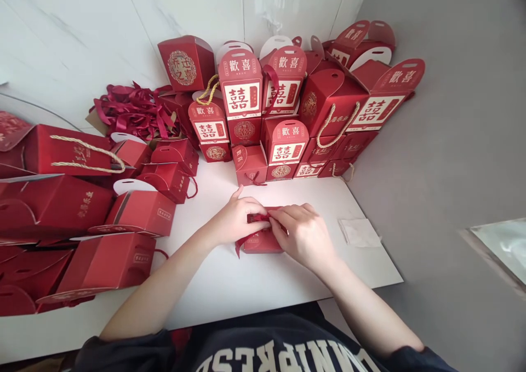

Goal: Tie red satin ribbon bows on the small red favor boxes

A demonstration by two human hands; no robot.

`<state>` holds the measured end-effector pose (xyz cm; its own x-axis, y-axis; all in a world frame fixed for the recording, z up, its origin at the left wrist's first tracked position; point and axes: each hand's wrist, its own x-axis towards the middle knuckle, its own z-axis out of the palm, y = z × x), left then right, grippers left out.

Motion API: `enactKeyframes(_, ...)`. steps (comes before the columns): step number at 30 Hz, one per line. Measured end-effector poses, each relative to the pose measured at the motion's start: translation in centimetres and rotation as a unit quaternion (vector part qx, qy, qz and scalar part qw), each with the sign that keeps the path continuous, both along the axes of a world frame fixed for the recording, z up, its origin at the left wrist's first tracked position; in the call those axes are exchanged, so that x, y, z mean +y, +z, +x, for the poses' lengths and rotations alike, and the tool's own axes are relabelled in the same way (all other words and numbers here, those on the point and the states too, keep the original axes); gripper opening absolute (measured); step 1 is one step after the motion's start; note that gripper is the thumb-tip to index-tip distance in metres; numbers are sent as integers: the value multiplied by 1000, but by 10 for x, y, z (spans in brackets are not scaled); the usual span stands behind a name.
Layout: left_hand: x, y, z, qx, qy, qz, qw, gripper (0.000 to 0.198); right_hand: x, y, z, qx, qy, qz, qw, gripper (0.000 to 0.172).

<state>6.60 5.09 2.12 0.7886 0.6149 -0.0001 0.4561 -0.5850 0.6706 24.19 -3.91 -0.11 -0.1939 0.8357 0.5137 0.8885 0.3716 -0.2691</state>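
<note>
A small red gift box (263,244) lies on the white table in front of me, its top partly hidden under my fingers. My left hand (237,218) comes in from the left, thumb and fingers closed on a dark red ribbon at the top of the box. A loose tail of the ribbon (239,246) hangs at the box's left side. From the right, my right hand (302,230) pinches at the same spot, fingertips pressed together on the ribbon. The two hands' fingertips nearly meet over the box.
Red gift boxes (283,147) stand stacked against the back wall. More boxes (135,210) crowd the table's left side. A heap of ribbons (133,112) sits at the back left. A folded white tissue (360,233) lies at the right, beside the grey wall (444,142).
</note>
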Motion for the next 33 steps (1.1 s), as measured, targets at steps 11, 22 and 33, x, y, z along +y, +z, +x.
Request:
enactKeyframes(11,6,-4,-7,-72,-11,-114,991,19,15,-4,14,267,10,-131,955,12)
enactKeyframes(22,11,-11,-8,-69,-20,-140,988,24,16,-7,17,347,72,-218,909,21)
enactKeyframes(33,12,-5,-10,-87,-45,-236,967,21,21,-29,18,336,131,-128,924,5)
